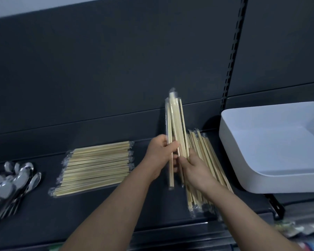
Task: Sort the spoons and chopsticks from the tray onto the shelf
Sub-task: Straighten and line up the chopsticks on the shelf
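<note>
My left hand [160,156] and my right hand [194,168] both grip a bundle of wrapped wooden chopsticks [175,122], held nearly upright above the dark shelf [116,201]. Under my right hand lies a loose pile of wrapped chopsticks [209,160], running front to back. To the left, a neat stack of wrapped chopsticks [96,164] lies sideways on the shelf. A heap of metal spoons [11,180] sits at the shelf's far left. The white tray [272,147] stands at the right and looks empty inside.
The dark back panel [116,69] rises right behind the shelf. A slotted upright post [232,57] separates this bay from the tray's side. Packaged goods [301,230] show on a lower level at the bottom right.
</note>
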`<state>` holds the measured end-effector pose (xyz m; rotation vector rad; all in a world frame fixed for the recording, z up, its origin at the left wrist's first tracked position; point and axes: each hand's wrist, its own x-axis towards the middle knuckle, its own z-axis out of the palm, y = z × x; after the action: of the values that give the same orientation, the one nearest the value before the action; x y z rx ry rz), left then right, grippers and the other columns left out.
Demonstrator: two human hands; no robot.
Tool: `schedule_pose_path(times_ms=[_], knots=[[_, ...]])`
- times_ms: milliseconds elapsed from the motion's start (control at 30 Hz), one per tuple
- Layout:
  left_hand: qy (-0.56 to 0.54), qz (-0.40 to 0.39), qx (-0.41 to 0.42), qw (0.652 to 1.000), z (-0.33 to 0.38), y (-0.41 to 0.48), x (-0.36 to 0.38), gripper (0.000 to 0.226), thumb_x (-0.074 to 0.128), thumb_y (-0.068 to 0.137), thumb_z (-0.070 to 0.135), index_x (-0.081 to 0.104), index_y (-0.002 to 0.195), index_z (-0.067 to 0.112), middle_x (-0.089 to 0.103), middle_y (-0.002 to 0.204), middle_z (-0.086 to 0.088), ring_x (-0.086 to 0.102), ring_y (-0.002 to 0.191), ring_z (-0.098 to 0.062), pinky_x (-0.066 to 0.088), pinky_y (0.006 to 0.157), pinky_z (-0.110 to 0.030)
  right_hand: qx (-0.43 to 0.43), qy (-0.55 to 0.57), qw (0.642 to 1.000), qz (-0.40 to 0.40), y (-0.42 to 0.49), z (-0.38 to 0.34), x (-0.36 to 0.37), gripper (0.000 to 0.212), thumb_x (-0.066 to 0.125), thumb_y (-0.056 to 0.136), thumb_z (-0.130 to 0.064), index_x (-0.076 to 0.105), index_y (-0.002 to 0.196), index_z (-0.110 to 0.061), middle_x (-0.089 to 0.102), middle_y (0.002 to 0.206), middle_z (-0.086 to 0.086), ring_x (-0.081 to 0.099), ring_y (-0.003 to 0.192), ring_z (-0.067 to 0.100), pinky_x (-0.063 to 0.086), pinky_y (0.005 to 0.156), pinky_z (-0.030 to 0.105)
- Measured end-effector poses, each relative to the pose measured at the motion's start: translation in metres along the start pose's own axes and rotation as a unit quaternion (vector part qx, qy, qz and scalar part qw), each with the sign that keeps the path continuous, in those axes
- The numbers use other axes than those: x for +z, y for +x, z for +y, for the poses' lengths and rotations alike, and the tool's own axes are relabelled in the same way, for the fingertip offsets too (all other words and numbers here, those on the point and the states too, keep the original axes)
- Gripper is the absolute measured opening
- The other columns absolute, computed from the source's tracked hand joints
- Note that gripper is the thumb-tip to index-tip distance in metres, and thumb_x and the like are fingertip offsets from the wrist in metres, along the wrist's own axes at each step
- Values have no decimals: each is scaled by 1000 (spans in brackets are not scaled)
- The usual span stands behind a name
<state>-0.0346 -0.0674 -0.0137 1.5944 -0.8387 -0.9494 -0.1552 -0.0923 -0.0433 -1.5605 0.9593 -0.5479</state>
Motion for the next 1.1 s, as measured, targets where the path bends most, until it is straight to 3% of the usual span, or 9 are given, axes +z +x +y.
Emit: schedule_pose_path(times_ms=[33, 100, 233, 367, 533, 633, 767, 933, 1100], knots=[[5, 8, 16, 1000, 2, -1, 0, 12, 61, 93, 13, 61, 100, 3, 67, 83, -4, 64, 72, -14, 57, 65, -31, -16, 8, 1000, -7, -2, -3, 3, 33, 39, 103, -24, 37, 134, -13, 66, 97, 7, 66, 73, 16, 50, 55, 19], [29, 18, 49, 998, 3, -2, -1, 11, 60, 93, 14, 62, 102, 8, 67, 91, -5, 62, 81, -12, 53, 77, -28, -53, -9, 998, -13, -3, -8, 5, 31, 42, 101, -27, 40, 132, -20, 66, 102, 10, 66, 84, 26, 54, 66, 32], [17, 47, 69, 996, 7, -5, -7, 16, 63, 93, 21, 55, 101, 11, 59, 86, 2, 56, 82, -11, 50, 77, -31, -86, -37, 994, -50, -1, -4, 5, 12, 47, 100, -29, 47, 112, -28, 63, 89, 3, 61, 69, 14, 55, 69, 41], [-104, 37, 99, 989, 17, -9, -12, 29, 65, 90, 9, 52, 116, 10, 65, 90, -1, 67, 80, -13, 56, 83, -31, -135, -102, 983, -72, -1, 5, 13, 6, 47, 99, -28, 48, 101, -33, 57, 77, -5, 54, 68, 10, 49, 68, 41], [-47, 13, 184, 982, 29, -18, -16, 10, 64, 89, 4, 63, 97, 10, 64, 84, -4, 64, 76, -9, 54, 76, -22, -150, -68, 984, -73, 3, -3, 20, 29, 62, 90, -29, 49, 115, -26, 63, 96, -5, 62, 87, 10, 54, 76, 34], [-11, -7, 166, 986, 25, -20, -18, 10, 72, 82, 10, 64, 89, 9, 62, 79, -4, 61, 77, -14, 53, 78, -29, -142, -65, 986, -57, 6, 1, 23, 33, 63, 90, -21, 49, 120, -24, 63, 100, -8, 61, 91, 8, 54, 78, 30], [-31, -33, 107, 993, 20, -24, -23, 18, 76, 77, 14, 59, 73, 15, 60, 66, -6, 59, 72, -23, 52, 69, -36, -146, -100, 978, -106, 3, 9, 25, 47, 49, 95, -5, 37, 136, -25, 57, 107, -16, 55, 98, -1, 44, 83, 12], [-62, -35, 98, 993, 26, -26, -30, 23, 73, 80, 5, 54, 71, 13, 55, 58, -8, 56, 56, -19, 56, 63, -34, -150, -98, 973, -144, 1, 6, 31, 33, 49, 96, -6, 41, 123, -22, 62, 98, -5, 59, 92, 2, 47, 86, 21], [-119, 71, 73, 988, 19, -27, -51, 23, 73, 82, 9, 54, 72, 13, 53, 51, -1, 54, 49, -15, 56, 69, -40, -146, -166, 956, -191, -2, 7, 44, 26, 52, 95, -14, 43, 119, -19, 62, 93, -6, 58, 82, 3, 50, 75, 26]])
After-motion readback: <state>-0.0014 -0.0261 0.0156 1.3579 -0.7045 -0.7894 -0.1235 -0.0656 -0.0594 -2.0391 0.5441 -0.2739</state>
